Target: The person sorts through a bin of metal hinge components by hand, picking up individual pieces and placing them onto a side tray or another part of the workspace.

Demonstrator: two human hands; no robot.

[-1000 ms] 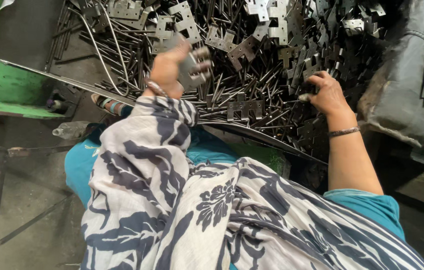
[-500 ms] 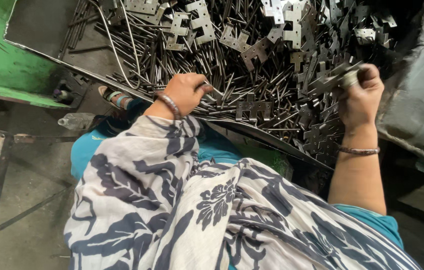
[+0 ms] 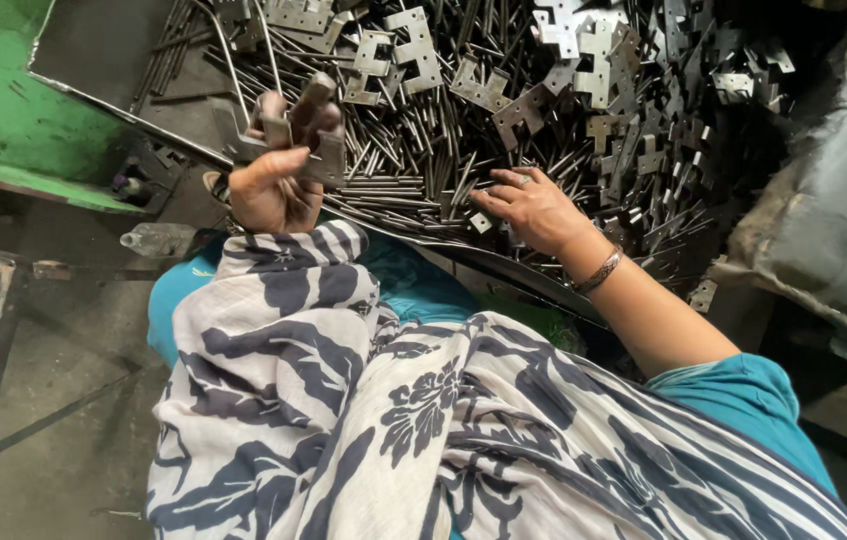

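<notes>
Left hand (image 3: 279, 185) raised at 11 o'clock, fingers clenched on a flat grey stamped metal hinge plate (image 3: 319, 150), held above the tray edge. Right hand (image 3: 534, 210) at 1 o'clock, palm down, fingers spread loosely on thin grey steel pins (image 3: 394, 185), gripping nothing. Beyond, toward 12 o'clock, loose notched hinge plates (image 3: 594, 50) heap in the dark metal tray (image 3: 94, 60).

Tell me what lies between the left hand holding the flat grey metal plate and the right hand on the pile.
In the head view, thin grey metal rods fill the stretch between left hand and right hand.
</notes>
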